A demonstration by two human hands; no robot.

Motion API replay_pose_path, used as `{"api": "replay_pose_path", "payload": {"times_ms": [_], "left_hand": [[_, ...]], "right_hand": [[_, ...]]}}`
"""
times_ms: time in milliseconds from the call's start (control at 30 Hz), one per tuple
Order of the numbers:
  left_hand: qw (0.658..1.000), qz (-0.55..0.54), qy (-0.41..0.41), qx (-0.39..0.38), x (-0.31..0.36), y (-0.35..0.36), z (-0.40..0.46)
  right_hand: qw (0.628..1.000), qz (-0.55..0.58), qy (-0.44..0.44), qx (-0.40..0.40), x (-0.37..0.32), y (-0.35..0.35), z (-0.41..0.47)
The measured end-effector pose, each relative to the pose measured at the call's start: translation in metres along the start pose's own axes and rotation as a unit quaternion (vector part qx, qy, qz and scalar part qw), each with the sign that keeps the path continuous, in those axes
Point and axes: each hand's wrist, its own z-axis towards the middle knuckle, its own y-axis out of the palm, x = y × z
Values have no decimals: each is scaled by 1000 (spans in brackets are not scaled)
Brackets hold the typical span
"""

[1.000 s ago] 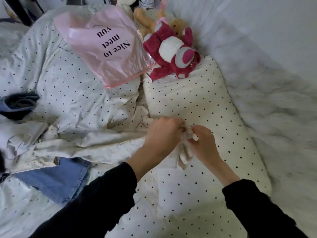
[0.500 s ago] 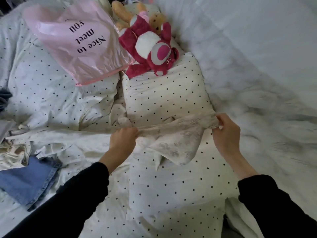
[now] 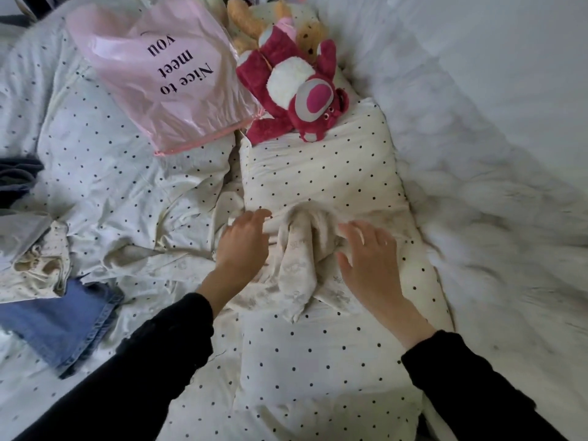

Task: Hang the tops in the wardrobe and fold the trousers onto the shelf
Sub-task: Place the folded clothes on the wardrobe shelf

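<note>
The left hand lies on the upper left edge of a small cream garment, its fingers bent over the fabric there; whether they pinch it or only press it down I cannot tell. The right hand has nothing in its grip: the fingers are spread and fairly straight, resting flat on the garment's right side. The garment, pale with a faint printed pattern, lies bunched between the two hands on a dotted pillow on the bed, and I cannot say whether it is a top or trousers. Farther left, more clothes lie loose on the dotted duvet: blue jeans, a crumpled cream piece touching them, and something dark at the edge of the picture. Beyond the pillow lie a pink plastic bag and a red plush bear. No wardrobe or shelf is in view, and nothing shows on a hanger. By my judgement the task is at an early stage: this piece is being laid out flat, and the jeans and other clothes still wait to be folded or hung.
</note>
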Motion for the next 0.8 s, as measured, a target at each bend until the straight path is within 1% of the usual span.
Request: {"api": "replay_pose_path", "payload": {"times_ms": [33, 100, 233, 267, 300, 367, 433, 467, 500, 533, 600, 633, 700, 733, 800], "left_hand": [[1000, 16, -9, -21, -13, 5, -2], [998, 29, -8, -64, -27, 15, -12], [982, 65, -1, -176, -27, 61, -47], [978, 73, -20, -197, -26, 77, -57], [978, 74, -37, -192, -21, 88, -61], [986, 37, -89, -138, -18, 101, -60], [987, -17, -132, -86, -21, 97, -42], [987, -24, -138, -73, -25, 87, -32], [989, -22, -136, -54, -30, 73, -21], [990, -28, -136, -13, -37, 57, -10], [983, -59, -153, 80, -49, 22, 11], [975, -73, -166, 125, -53, 7, 21], [962, -106, -162, 190, -53, -11, 36], [962, -121, -145, 198, -51, -14, 40], [971, -127, -102, 174, -48, -5, 36]], "right_hand": [[1000, 1, -22, 11, -4, 8, -2], [999, 3, -53, -7, -9, 17, -7], [991, 40, -45, -123, -12, 44, -13], [985, 44, -45, -159, -15, 53, -16], [980, 56, -33, -187, -17, 52, -17], [974, 96, -3, -206, -23, 53, -22], [979, 96, -6, -182, -23, 55, -29], [976, 81, -19, -202, -20, 58, -33], [968, 66, -23, -240, -15, 61, -38], [958, 41, -27, -281, -11, 64, -42], [947, -16, -19, -321, -8, 65, -46], [949, -31, -9, -314, -10, 66, -47], [964, -38, 4, -261, -12, 68, -47], [970, -35, 12, -241, -13, 68, -45], [979, -30, 27, -202, -7, 66, -40]]}}
